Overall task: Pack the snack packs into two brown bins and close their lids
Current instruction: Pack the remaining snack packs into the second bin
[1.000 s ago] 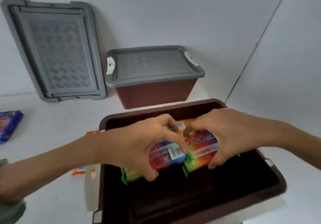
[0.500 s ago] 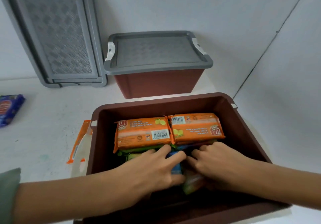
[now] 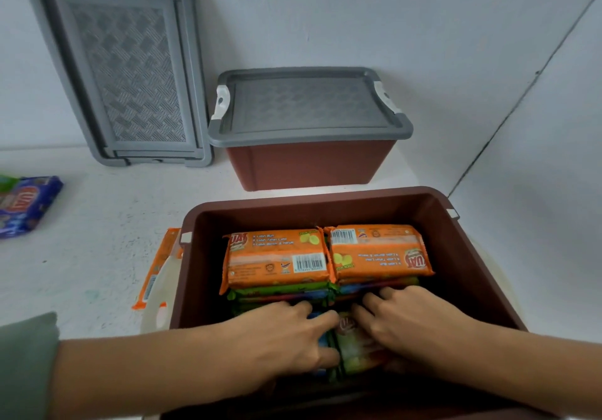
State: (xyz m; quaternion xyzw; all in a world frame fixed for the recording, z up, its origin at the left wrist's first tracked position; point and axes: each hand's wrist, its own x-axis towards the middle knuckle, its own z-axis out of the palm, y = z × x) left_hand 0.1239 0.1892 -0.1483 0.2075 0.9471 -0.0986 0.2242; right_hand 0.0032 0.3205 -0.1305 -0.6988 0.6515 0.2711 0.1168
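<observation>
An open brown bin stands right in front of me. Two orange snack packs lie side by side on top of green and rainbow packs at its far end. Both my hands are inside the near part of the bin. My left hand holds a blue-edged pack between fingers and thumb. My right hand grips a green rainbow pack next to it. The two hands almost touch at the fingertips. The bin's near rim is hidden under my forearms.
Behind stands a second brown bin shut with a grey lid. A loose grey lid leans on the wall at back left. A blue pack lies far left; an orange pack lies against the open bin's left side. A wall stands close on the right.
One second ago both hands held the two rainbow packs above the bin; they have lowered them inside, in front of the orange packs. Over the last half second the hands hardly moved.
</observation>
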